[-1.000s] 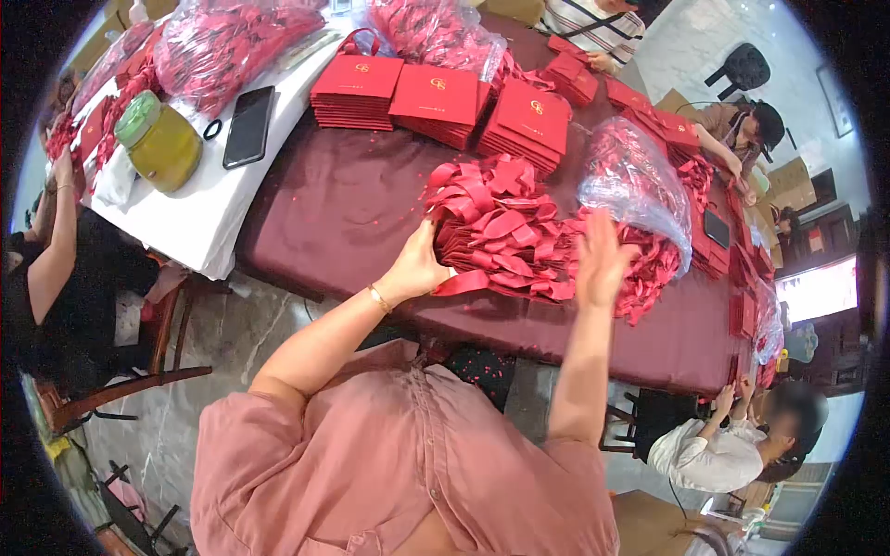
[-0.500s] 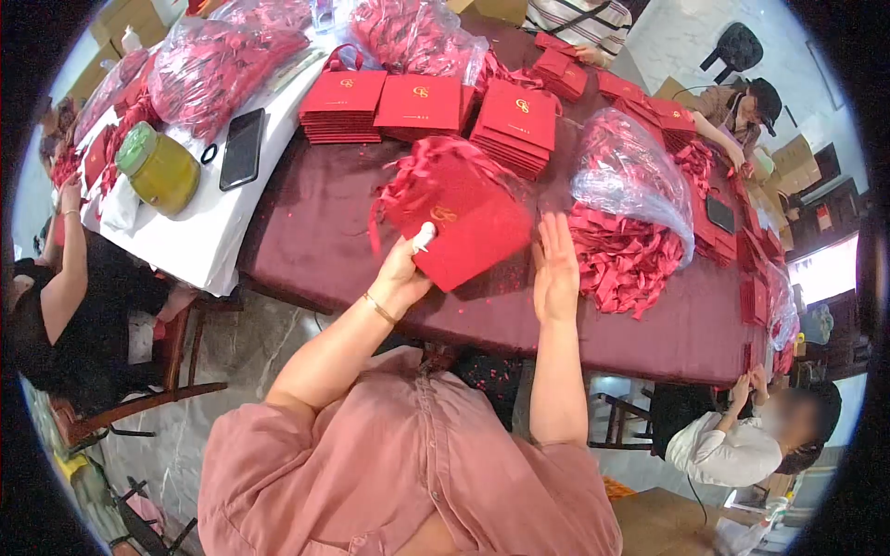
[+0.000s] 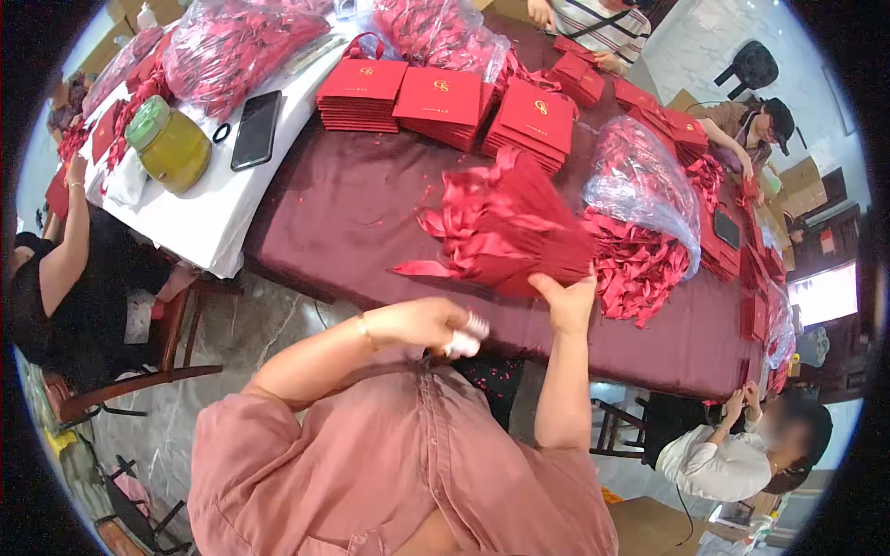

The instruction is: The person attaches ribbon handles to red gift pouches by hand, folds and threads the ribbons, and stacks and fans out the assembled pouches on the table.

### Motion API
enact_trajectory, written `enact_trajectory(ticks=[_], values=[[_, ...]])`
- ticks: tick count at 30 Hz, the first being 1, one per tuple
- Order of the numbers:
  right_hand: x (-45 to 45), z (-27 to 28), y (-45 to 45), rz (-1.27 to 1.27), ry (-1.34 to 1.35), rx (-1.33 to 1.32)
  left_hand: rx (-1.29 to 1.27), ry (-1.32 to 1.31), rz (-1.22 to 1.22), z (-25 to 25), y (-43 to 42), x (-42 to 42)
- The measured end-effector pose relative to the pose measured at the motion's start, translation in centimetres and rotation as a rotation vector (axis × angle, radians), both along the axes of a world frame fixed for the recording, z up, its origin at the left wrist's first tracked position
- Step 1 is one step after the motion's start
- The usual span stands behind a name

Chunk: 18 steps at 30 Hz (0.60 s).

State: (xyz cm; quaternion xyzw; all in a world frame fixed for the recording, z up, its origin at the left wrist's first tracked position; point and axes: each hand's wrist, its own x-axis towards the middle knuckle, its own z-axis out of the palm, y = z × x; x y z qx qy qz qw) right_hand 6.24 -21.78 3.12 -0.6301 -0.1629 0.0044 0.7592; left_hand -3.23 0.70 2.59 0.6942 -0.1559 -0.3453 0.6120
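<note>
My right hand grips a thick bundle of red paper gift bags by its lower right edge, the thumb on the near side. Loose red ribbon handles fan out from the bundle's left side. My left hand is off the bundle, below and left of it, in front of my body. White wraps cover some of its fingertips; motion blurs them, so I cannot make out how the fingers are set.
Stacks of red bags with gold print line the far side of the maroon-covered table. A plastic sack of ribboned bags lies to the right. On the white-covered table are a phone and a jar. Other people sit around.
The bag bundle has turned, so its ribbons and edges show instead of its printed front. My left hand has let go and drawn back toward me; my right hand has taken hold.
</note>
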Motion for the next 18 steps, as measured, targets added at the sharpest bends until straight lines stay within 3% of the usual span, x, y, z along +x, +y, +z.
enact_trajectory(ticks=[1, 2, 5, 6, 9, 13, 17, 18], values=[[0.1, -0.8, -0.4, 0.018, 0.032, -0.027, -0.002, 0.098, -0.02, 2.9, 0.6, -0.7], [0.4, -2.5, -1.0, 0.019, 0.017, -0.119, -0.216, 0.071, 0.132, 3.8, 0.9, -1.1], [-0.2, -2.7, -1.1, 0.075, 0.017, -0.083, -0.334, -0.351, 0.787, 6.7, 1.7, -1.4], [-0.1, -3.2, -1.4, 0.095, 0.025, -0.122, -0.191, -0.849, 0.903, 5.8, 2.0, 0.5], [-0.1, -3.4, -1.0, 0.042, -0.075, -0.107, 0.198, -1.052, 0.832, 7.6, 2.4, 3.2], [-0.8, -0.3, 0.1, -0.022, -0.326, -0.201, 0.342, -1.032, 0.698, 6.4, 1.0, 5.8], [-0.9, 1.5, -0.5, -0.071, -0.469, -0.324, 0.225, -0.916, 0.65, 6.3, 0.6, 6.8], [-0.8, 2.3, -1.0, -0.069, -0.562, -0.516, 0.197, -0.885, 0.638, 6.4, 0.7, 6.8]])
